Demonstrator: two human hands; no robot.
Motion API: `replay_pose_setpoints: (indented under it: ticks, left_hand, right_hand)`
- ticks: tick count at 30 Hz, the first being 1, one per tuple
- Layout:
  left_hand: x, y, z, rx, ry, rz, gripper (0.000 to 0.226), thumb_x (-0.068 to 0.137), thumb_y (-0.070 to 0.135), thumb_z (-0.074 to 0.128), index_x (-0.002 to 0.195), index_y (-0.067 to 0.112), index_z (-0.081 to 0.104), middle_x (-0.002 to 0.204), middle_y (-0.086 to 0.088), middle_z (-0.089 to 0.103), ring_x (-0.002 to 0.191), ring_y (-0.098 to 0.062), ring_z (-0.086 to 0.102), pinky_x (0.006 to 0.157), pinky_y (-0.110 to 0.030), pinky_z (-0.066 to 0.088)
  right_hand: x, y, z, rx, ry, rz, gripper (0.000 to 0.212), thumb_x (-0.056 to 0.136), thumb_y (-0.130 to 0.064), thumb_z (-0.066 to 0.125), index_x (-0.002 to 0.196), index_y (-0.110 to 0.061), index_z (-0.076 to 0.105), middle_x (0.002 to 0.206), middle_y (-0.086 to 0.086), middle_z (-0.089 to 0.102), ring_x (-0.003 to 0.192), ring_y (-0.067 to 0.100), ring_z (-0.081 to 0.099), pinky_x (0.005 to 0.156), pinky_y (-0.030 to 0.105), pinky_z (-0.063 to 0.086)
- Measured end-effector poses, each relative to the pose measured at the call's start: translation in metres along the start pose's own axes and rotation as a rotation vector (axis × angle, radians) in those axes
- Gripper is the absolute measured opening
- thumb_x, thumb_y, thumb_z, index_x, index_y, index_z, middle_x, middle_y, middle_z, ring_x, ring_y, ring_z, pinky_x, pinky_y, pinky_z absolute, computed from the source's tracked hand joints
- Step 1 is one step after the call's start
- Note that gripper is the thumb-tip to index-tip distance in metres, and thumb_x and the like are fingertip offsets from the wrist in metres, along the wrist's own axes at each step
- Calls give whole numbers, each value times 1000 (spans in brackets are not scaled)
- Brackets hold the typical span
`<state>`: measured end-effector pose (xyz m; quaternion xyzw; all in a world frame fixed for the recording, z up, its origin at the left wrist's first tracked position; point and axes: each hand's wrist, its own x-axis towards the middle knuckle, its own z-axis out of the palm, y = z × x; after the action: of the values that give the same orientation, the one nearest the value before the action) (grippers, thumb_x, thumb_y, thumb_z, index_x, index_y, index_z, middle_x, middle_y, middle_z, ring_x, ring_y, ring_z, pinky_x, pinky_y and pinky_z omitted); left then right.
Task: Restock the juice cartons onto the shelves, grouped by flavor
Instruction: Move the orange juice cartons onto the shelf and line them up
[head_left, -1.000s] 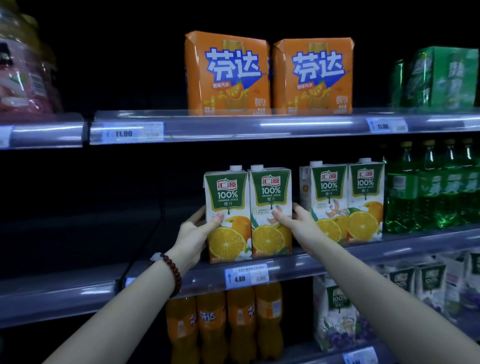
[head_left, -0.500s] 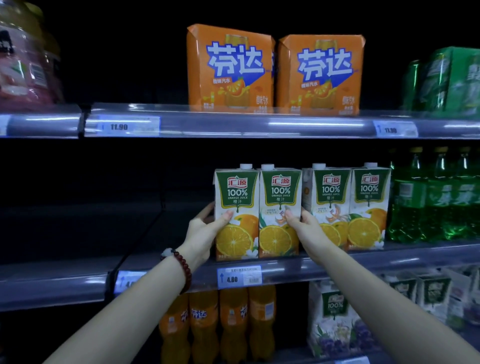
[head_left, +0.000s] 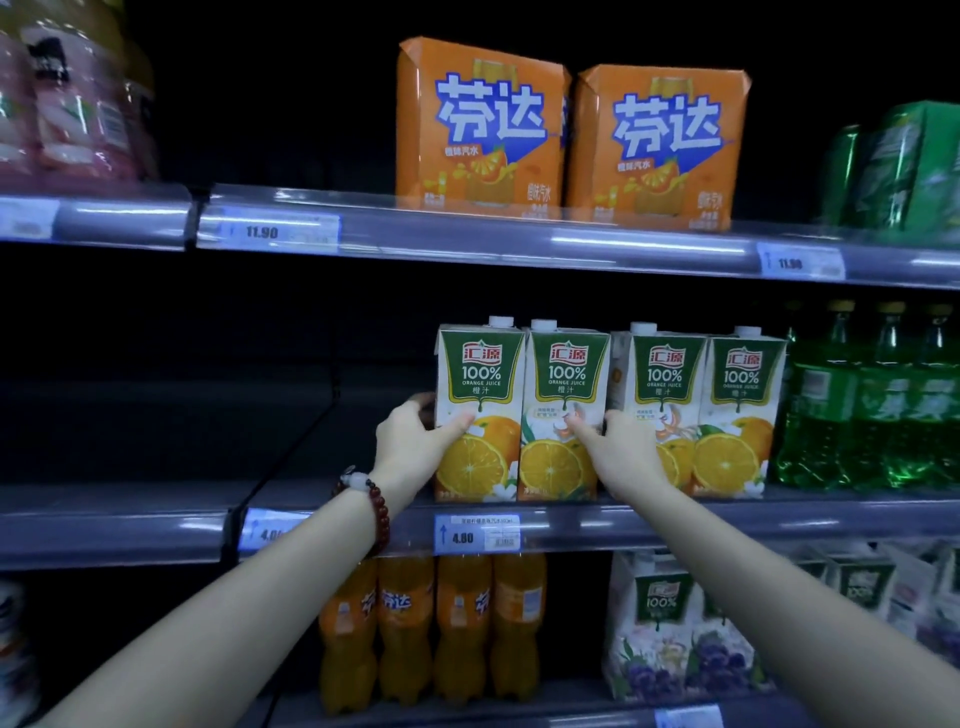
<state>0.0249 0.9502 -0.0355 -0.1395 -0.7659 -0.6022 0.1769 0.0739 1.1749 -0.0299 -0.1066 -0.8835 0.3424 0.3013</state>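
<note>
Currently: left hand (head_left: 410, 441), beaded bracelet (head_left: 375, 506) at wrist, fingers curled round the left side of the leftmost white-and-green orange juice carton (head_left: 478, 410), thumb on its front. Right hand (head_left: 621, 447) grips the right edge of the second matching carton (head_left: 563, 415), thumb across its face. Both cartons upright, touching, on the grey middle shelf (head_left: 649, 519). Just beside: two more orange juice cartons (head_left: 701, 410), then green soda bottles (head_left: 872, 410). Above: two orange soda multipacks (head_left: 566, 135). Below: orange soda bottles (head_left: 431, 629), grape juice cartons (head_left: 680, 629).
</note>
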Motion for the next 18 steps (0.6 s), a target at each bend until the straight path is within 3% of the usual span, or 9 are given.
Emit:
replay_pose_setpoints:
  ticks: [4, 8, 13, 18]
  left_hand:
    - [-9, 0, -7, 42, 81, 31, 35, 77, 29, 79, 104, 19, 60, 91, 8, 64, 80, -1, 60, 59, -12, 45]
    - [-19, -2, -22, 17, 19, 56, 26, 75, 25, 81, 94, 19, 64, 86, 2, 67, 80, -13, 66, 72, -28, 56]
    - [-30, 1, -46, 112, -71, 158, 17, 73, 21, 81, 81, 24, 66, 76, 11, 65, 71, -3, 61, 62, -7, 45]
    - [-42, 4, -79, 184, -136, 170, 14, 75, 20, 78, 86, 22, 69, 79, 12, 65, 73, -1, 59, 63, -8, 42]
  right_hand:
    - [-18, 1, -10, -92, 114, -93, 30, 89, -35, 65, 80, -7, 64, 68, 4, 66, 62, 19, 63, 60, 38, 57]
    - [-36, -4, -20, -87, 143, -98, 24, 86, -31, 70, 97, -11, 67, 73, -1, 67, 66, 15, 64, 61, 28, 54]
    - [-59, -23, -15, -84, 93, -76, 26, 83, -26, 73, 102, -8, 66, 82, 6, 69, 82, 22, 65, 73, 33, 53]
    - [-83, -56, 4, -96, 52, -78, 19, 80, -23, 76, 90, -10, 66, 79, 6, 69, 86, 24, 65, 78, 33, 51]
